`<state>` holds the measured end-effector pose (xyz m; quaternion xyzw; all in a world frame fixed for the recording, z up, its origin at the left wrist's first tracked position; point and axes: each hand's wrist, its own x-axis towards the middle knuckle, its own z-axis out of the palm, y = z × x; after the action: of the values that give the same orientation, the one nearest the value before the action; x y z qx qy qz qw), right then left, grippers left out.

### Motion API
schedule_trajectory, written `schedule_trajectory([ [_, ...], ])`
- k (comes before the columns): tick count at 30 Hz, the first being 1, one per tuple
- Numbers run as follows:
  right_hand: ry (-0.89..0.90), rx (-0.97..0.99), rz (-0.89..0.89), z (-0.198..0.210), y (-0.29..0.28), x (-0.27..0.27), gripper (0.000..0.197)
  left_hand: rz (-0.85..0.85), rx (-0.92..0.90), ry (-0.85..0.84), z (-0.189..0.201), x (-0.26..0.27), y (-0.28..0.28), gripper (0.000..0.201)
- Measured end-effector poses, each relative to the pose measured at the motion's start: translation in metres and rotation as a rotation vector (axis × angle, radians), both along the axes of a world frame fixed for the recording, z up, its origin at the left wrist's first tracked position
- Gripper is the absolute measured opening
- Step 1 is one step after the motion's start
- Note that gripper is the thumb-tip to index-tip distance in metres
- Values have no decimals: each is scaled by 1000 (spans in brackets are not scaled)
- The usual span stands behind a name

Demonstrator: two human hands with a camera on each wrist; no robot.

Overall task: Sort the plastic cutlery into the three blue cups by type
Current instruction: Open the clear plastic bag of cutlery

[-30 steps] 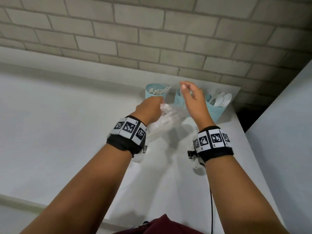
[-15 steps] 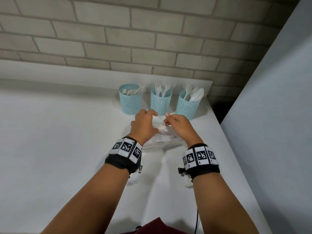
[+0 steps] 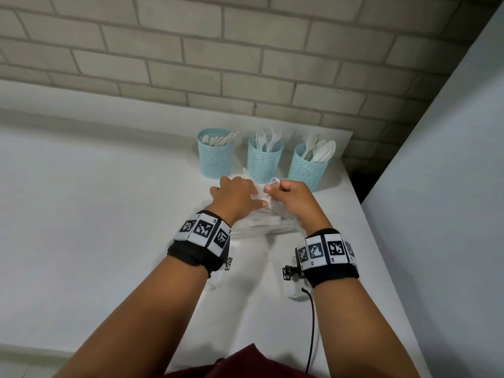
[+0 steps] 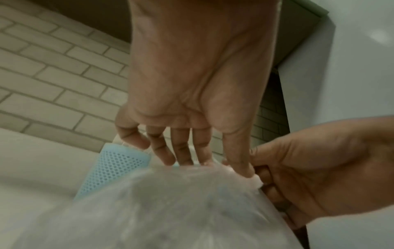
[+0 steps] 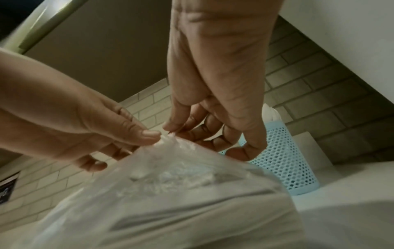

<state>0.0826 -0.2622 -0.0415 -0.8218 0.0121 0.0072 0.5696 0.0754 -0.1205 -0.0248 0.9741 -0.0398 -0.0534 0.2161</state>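
Three blue mesh cups stand in a row by the wall: the left cup (image 3: 215,159) holds knives (image 3: 222,139), the middle cup (image 3: 264,163) forks (image 3: 266,140), the right cup (image 3: 306,170) spoons (image 3: 320,151). A clear plastic bag (image 3: 261,227) with white cutlery inside lies on the white table just in front of them. My left hand (image 3: 237,195) pinches the bag's mouth between thumb and fingers. My right hand (image 3: 286,193) pinches the same crumpled edge (image 5: 168,139) from the other side. The bag (image 4: 170,202) fills the lower part of both wrist views.
A brick wall (image 3: 245,64) runs right behind the cups. A tall white panel (image 3: 450,186) stands at the right, with a dark gap (image 3: 360,184) beyond the table's right edge. A black cable (image 3: 312,323) hangs from my right wrist. The white table (image 3: 95,214) stretches left.
Both hands came down from cup height to the table with the bag. My right hand left the space over the middle cup and now pinches the bag's mouth beside the left hand.
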Motion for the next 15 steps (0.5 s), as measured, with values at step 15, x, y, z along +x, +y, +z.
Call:
schedule_trajectory([
  [15, 151, -514, 265, 25, -14, 2, 49, -50, -287, -71, -3, 10, 22, 20],
])
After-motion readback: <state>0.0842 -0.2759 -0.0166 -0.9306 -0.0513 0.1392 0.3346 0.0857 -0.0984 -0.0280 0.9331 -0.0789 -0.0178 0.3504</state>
